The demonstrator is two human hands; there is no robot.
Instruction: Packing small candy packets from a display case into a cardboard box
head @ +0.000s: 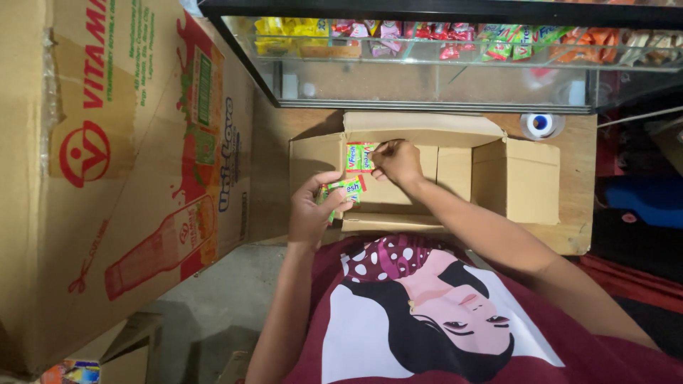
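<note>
- Your left hand (311,213) is closed around a small stack of flat green-and-yellow sachets with red trim (343,192), thumb on top, fingers curled beneath; the stack sits just above the near edge of the open carton (516,186).
- Your right hand (398,162) pinches one more green sachet (359,157) by its right edge between thumb and fingertips, over the carton's inner flap. The fingers are nearly closed on that edge.
- Judgement: keep the pinch on the sachet's sealed edge rather than its body, and bring it squarely onto the stack so the edges line up; a loose left-hand grip risks the stack fanning out.
- The open carton is plain brown cardboard, flaps spread, standing on the wooden counter (578,185) directly before you. Whether more sachets lie inside it cannot be told; your hands and the flaps hide the interior.
- A large brown box (135,163) stands at the left, printed with a red circular emblem, a red bottle drawing, and green and red panels.
- A glass display case (441,71) with a dark frame runs along the far side; on its shelf lie rows of small packets: yellow at the left, pink and red in the middle, green further right, orange at the right end.
- A roll of clear tape with a blue core (541,124) lies on the counter near the case, well apart from both hands.
</note>
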